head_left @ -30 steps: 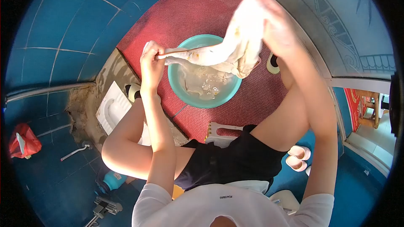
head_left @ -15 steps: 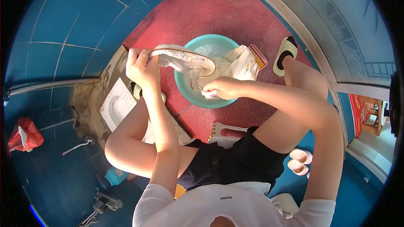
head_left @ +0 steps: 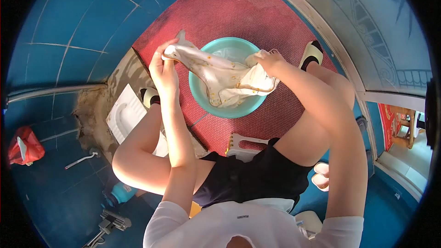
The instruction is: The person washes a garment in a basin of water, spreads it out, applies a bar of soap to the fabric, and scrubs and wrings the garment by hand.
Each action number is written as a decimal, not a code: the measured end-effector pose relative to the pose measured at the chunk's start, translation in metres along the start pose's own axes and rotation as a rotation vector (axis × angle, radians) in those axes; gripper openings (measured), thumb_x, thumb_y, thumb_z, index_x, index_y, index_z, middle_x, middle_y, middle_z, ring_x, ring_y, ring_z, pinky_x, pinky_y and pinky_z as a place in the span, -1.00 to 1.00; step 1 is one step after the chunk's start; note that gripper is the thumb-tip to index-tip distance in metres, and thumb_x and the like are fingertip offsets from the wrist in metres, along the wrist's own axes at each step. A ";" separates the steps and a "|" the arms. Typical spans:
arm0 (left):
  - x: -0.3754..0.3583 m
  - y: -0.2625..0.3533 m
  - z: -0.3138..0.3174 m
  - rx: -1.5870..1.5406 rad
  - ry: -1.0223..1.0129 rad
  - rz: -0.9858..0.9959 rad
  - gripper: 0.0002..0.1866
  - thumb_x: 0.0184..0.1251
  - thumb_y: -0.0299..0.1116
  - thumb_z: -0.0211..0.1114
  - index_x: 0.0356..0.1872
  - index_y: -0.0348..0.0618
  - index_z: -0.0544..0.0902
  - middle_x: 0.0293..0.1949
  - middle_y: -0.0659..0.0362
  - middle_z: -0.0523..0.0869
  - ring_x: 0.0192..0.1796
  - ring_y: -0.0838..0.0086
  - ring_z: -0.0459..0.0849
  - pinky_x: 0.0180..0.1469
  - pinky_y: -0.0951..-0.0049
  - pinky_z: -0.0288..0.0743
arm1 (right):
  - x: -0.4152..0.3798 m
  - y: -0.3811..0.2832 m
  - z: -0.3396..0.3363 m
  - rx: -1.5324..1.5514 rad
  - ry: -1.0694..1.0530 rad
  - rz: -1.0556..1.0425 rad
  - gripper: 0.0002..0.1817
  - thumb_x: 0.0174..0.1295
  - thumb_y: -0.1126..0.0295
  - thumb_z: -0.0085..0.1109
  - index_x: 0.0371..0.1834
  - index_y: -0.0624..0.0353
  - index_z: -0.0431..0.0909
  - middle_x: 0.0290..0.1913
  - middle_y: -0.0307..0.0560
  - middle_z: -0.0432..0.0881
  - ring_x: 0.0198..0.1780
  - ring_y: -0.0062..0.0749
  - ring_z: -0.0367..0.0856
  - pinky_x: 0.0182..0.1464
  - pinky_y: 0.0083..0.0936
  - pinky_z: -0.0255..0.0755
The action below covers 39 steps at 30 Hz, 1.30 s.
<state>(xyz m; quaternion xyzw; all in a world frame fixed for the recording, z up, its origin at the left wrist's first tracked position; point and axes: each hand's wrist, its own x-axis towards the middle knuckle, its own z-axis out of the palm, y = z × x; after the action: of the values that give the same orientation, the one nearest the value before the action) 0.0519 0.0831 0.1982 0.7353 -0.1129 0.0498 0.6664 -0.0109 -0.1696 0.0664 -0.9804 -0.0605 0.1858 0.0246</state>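
Note:
I sit on a low stool over a teal basin [head_left: 250, 105] that stands on a red mat [head_left: 229, 14]. A wet white garment with small yellow spots [head_left: 220, 76] is stretched across the basin. My left hand [head_left: 164, 66] grips its left end above the basin's left rim. My right hand [head_left: 268, 59] grips the bunched right end over the right rim. The middle of the cloth sags into the basin.
A white squat toilet pan [head_left: 123, 115] lies to the left, with a red bag [head_left: 23, 146] beyond it. A white plastic stool [head_left: 241, 144] shows under my legs. A glass door [head_left: 367, 23] runs along the right. A teal bottle [head_left: 120, 194] and metal tools [head_left: 110, 224] lie at lower left.
One second ago my right hand held the garment high. It then dropped into the basin and now has risen to the right rim, pulling the cloth taut between both hands.

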 end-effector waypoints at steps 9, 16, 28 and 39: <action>-0.005 0.015 -0.013 -0.610 -0.103 -0.282 -0.83 0.15 -0.47 0.00 -0.22 -0.21 0.46 -0.27 0.15 0.52 -0.22 0.46 0.52 -0.13 0.45 0.41 | 0.027 -0.035 0.034 0.038 -0.151 -0.166 -0.71 0.07 0.39 -0.17 -0.14 0.10 0.44 -0.10 -0.06 0.49 -0.12 -0.25 0.50 -0.16 -0.35 0.39; -0.006 0.009 -0.034 -1.050 -0.248 -0.248 -0.71 0.15 -0.21 0.08 -0.15 -0.12 0.38 -0.04 0.03 0.41 0.05 0.22 0.37 0.08 0.17 0.24 | 0.029 -0.079 -0.026 0.540 -0.160 -0.184 -0.68 -0.11 0.50 0.05 -0.19 0.17 0.41 -0.16 0.01 0.45 -0.10 -0.18 0.44 -0.07 -0.41 0.31; -0.014 0.015 -0.032 -1.360 -0.622 -0.221 -0.73 -0.06 -0.46 0.28 -0.45 -0.16 0.30 -0.37 0.02 0.50 -0.27 0.37 0.54 -0.37 0.51 0.51 | 0.047 -0.056 -0.071 0.968 -0.243 -0.450 -0.44 -0.06 0.56 0.08 0.11 0.11 0.26 0.05 -0.06 0.38 0.05 -0.33 0.35 0.10 -0.47 0.17; 0.000 0.006 -0.064 -1.455 -0.352 -0.100 -0.35 0.08 -0.51 -0.10 0.26 -0.07 -0.07 0.23 -0.11 0.04 0.24 0.07 0.10 0.18 -0.03 0.04 | 0.007 -0.002 -0.136 1.594 0.237 -0.142 -0.51 0.16 0.25 -0.03 0.09 0.33 0.19 -0.23 -0.22 0.44 -0.21 -0.64 0.39 -0.14 -0.66 0.32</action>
<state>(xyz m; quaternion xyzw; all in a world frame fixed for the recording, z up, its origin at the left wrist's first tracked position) 0.0557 0.1462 0.2110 0.1106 -0.1886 -0.1860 0.9579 0.0456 -0.1704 0.1899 -0.6752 0.0310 0.0657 0.7341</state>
